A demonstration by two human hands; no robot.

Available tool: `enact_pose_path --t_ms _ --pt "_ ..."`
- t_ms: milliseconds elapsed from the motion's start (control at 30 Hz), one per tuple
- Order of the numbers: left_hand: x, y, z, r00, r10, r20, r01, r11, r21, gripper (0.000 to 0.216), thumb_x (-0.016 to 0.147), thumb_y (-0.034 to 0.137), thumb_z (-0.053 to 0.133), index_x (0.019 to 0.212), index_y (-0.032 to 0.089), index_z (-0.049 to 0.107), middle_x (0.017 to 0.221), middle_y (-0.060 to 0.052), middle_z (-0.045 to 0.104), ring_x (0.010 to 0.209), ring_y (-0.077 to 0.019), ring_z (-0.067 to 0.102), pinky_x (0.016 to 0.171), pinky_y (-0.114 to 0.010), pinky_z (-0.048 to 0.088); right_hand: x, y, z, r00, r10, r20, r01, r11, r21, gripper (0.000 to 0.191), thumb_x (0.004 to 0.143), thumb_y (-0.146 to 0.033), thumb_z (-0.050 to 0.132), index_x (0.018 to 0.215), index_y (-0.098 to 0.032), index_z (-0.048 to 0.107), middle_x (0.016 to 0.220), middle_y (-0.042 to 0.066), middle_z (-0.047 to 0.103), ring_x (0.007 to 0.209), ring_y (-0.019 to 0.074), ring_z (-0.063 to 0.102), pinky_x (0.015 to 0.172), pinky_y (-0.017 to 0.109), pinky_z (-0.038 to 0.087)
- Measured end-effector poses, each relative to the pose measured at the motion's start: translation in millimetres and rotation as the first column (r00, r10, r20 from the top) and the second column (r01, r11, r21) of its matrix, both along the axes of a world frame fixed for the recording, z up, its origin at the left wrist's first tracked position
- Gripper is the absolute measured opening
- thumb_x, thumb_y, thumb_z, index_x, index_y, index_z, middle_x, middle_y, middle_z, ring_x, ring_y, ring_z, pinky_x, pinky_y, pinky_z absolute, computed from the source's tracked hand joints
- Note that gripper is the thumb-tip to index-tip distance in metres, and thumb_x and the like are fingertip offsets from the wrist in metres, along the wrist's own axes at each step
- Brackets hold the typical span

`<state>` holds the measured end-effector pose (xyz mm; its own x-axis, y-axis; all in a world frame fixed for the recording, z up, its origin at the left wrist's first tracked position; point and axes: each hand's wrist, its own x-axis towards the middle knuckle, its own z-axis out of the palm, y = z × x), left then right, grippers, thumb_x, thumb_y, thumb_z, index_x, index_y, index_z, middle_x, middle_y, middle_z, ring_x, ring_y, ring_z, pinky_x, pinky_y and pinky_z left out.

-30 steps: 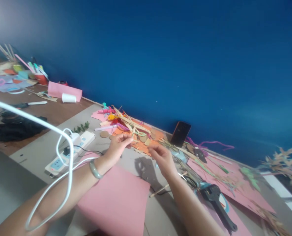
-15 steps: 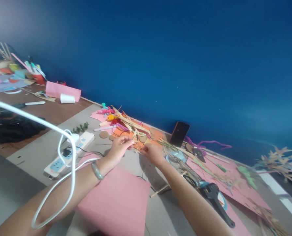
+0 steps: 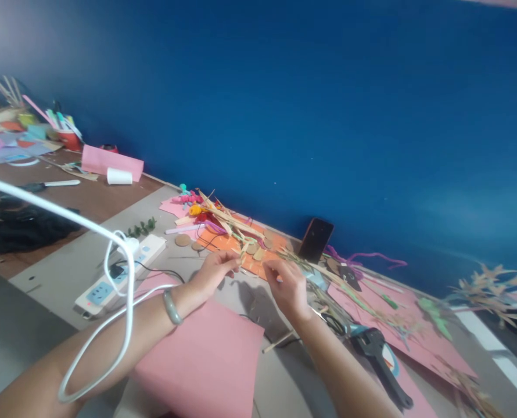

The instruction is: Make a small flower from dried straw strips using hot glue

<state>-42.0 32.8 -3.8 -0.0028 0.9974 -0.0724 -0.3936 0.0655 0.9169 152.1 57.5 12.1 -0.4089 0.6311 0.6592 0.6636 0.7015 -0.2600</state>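
The thin pale straw strip (image 3: 242,253) sits pinched at the fingertips of my left hand (image 3: 212,273), its long axis tilted up and away from me toward the heap of dried straw strips on orange paper (image 3: 236,229) by the blue wall (image 3: 328,116); my right hand (image 3: 287,287) hangs just beside it, to the strip's right, fingers curled in a loose pinch; whether it grips anything I cannot tell; the left hand is the nearer one, already touching; below both lies a pink paper sheet (image 3: 206,360) on the grey tabletop (image 3: 67,273); a black glue gun (image 3: 378,360) rests well off to my right; a white power strip (image 3: 119,273) to my left.
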Motion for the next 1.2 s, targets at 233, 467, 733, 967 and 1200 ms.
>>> enact_pose_path --t_ms 233,467,733,967,1200 --pt "8 -14 7.4 0.973 -0.196 0.122 0.195 0.981 0.021 0.022 0.068 0.029 0.077 0.077 0.012 0.068 0.082 -0.006 0.070 0.073 -0.0133 0.062 0.069 -0.024 0.046 1 -23 -3.8 0.991 0.051 0.122 -0.087 0.945 0.314 0.011 0.087 -0.009 0.058 0.093 -0.017 0.062 0.086 0.006 0.074 0.067 0.0149 0.063 0.067 0.031 0.038" --pt "12 -17 3.4 0.975 -0.191 0.112 0.188 0.981 0.035 0.018 0.070 0.028 0.076 0.076 0.013 0.068 0.075 -0.003 0.068 0.076 -0.0141 0.061 0.075 -0.026 0.046 1 -36 -5.2 0.920 0.030 0.391 -0.206 0.886 0.416 0.020 0.088 -0.007 0.051 0.103 -0.012 0.063 0.096 0.012 0.073 0.070 0.0172 0.063 0.068 0.035 0.036" --pt "12 -19 6.3 0.995 -0.100 0.013 0.099 0.993 0.068 0.014 0.071 0.026 0.075 0.074 0.014 0.067 0.069 0.000 0.066 0.068 -0.0117 0.058 0.071 -0.024 0.044 -10 -42 -9.3 0.969 0.178 0.170 -0.211 0.956 0.205 0.014 0.086 -0.014 0.061 0.100 -0.016 0.063 0.087 0.006 0.074 0.066 0.0152 0.063 0.068 0.033 0.039" --pt "11 -21 4.5 0.970 -0.095 -0.225 0.133 0.978 0.161 0.014 0.075 0.028 0.072 0.077 0.014 0.068 0.073 -0.002 0.068 0.069 -0.0134 0.059 0.067 -0.024 0.044 -14 -35 -2.2 0.864 -0.139 -0.484 -0.262 0.696 -0.668 0.017 0.083 -0.033 0.062 0.079 -0.017 0.067 0.066 0.002 0.066 0.056 0.0136 0.055 0.054 0.026 0.041" --pt "12 -21 -4.2 0.932 -0.073 -0.354 0.151 0.968 0.199 0.018 0.078 0.031 0.069 0.081 0.014 0.068 0.075 -0.003 0.069 0.070 -0.0143 0.059 0.067 -0.024 0.045 -15 -32 -1.8 0.730 -0.240 -0.640 -0.478 0.489 -0.730 0.018 0.071 -0.033 0.073 0.076 -0.017 0.068 0.059 -0.003 0.057 0.052 0.0087 0.044 0.050 0.022 0.034"
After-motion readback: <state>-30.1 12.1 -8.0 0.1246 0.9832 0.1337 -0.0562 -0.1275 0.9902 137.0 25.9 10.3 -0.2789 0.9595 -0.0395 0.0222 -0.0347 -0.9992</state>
